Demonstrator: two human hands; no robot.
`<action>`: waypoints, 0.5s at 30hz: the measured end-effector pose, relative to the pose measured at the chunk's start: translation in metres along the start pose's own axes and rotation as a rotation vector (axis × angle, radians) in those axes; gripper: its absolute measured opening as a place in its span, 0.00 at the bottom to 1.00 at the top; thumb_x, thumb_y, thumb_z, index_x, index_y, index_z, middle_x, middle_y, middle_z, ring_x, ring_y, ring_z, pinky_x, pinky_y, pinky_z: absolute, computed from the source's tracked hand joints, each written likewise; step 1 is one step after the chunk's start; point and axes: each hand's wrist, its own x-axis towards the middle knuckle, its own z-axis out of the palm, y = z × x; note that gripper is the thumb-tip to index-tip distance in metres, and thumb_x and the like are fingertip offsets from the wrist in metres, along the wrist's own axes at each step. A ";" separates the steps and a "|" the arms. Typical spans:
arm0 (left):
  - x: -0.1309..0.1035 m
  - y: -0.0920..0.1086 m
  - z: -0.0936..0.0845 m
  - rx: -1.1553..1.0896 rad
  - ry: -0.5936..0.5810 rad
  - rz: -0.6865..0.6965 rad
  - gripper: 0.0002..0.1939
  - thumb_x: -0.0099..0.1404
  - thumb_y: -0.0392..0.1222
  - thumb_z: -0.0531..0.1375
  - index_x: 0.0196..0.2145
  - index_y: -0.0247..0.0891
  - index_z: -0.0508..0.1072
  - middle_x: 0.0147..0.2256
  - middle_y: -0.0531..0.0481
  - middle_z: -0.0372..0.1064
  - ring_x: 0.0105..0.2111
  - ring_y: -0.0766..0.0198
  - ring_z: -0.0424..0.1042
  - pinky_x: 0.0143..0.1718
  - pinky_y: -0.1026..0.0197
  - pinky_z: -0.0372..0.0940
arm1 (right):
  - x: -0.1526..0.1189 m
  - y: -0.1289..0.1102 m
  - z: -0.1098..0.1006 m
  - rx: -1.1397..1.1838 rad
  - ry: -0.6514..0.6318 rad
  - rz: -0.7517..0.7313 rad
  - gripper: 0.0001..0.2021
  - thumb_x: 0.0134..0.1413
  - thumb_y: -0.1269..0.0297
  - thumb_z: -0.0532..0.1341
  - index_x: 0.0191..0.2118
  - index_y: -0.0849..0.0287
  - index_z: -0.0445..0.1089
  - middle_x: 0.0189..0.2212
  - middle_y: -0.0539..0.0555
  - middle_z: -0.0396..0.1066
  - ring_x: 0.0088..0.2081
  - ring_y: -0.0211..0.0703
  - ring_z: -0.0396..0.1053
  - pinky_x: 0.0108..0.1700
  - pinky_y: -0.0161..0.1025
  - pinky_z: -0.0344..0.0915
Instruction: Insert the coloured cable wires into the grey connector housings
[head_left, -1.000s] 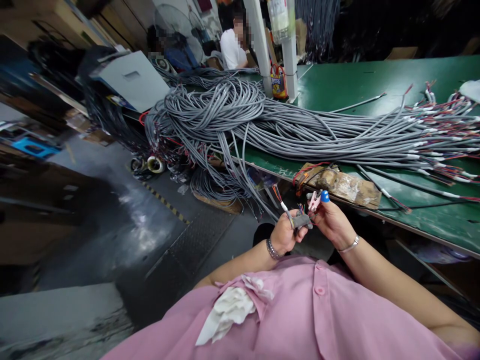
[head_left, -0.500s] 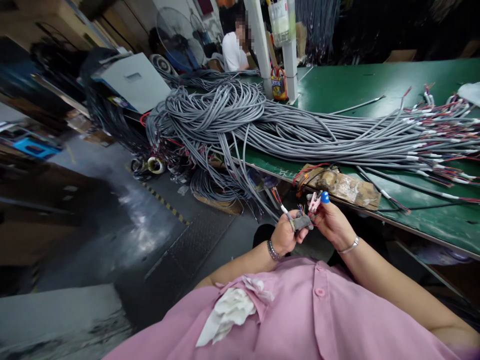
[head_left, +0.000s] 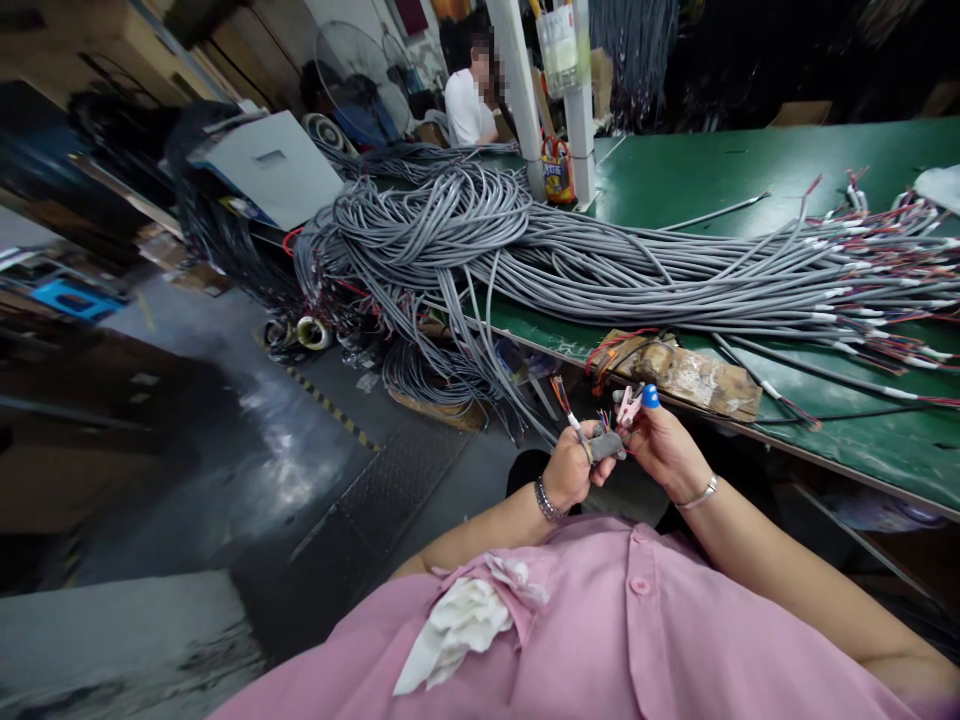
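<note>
On the left of the green surface, could start a slide over the near edge from the looped grey cables, given the weight of the hanging strands; could also catch a strand while turning and tangle the heap. Next, at the left hand, closed around a grey piece and a thin cable with orange and red wires fanned above, fingers curled in with no gap to be seen, out in front of the body and just off the near edge. Might bend or pinch the fine coloured wires there, because of crowding between grip and grey piece; might also lose hold through a twist. Just to the right, at the right hand, pinched together at the fingers on a pink clip-like piece, beside a blue cap on the thumb tip. Could let the clip slip, if gripped off-centre or poorly felt through the cap. Could tug a thin wire loose as well, from parting the hands too fast; cannot tell whether joined to the clip. Just beyond, might snag on the wooden block with its red leads, or knock it with a raised wrist. Farther right, might hook the splayed wire ends with forearm or bracelet, because of lying so tightly together.
</note>
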 end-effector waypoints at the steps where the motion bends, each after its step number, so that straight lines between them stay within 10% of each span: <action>1: -0.001 0.001 -0.001 0.031 0.006 0.011 0.17 0.55 0.52 0.63 0.23 0.34 0.69 0.13 0.56 0.60 0.10 0.74 0.53 0.12 0.68 0.46 | 0.000 0.000 -0.001 -0.011 -0.007 0.002 0.22 0.41 0.40 0.66 0.29 0.57 0.72 0.24 0.50 0.69 0.25 0.37 0.63 0.29 0.37 0.63; 15: -0.013 0.008 -0.004 0.210 -0.068 0.073 0.20 0.55 0.55 0.63 0.25 0.32 0.71 0.15 0.54 0.63 0.13 0.73 0.58 0.14 0.69 0.54 | -0.001 -0.010 -0.011 0.094 -0.138 0.127 0.19 0.49 0.44 0.63 0.31 0.57 0.72 0.28 0.51 0.72 0.28 0.36 0.67 0.28 0.33 0.63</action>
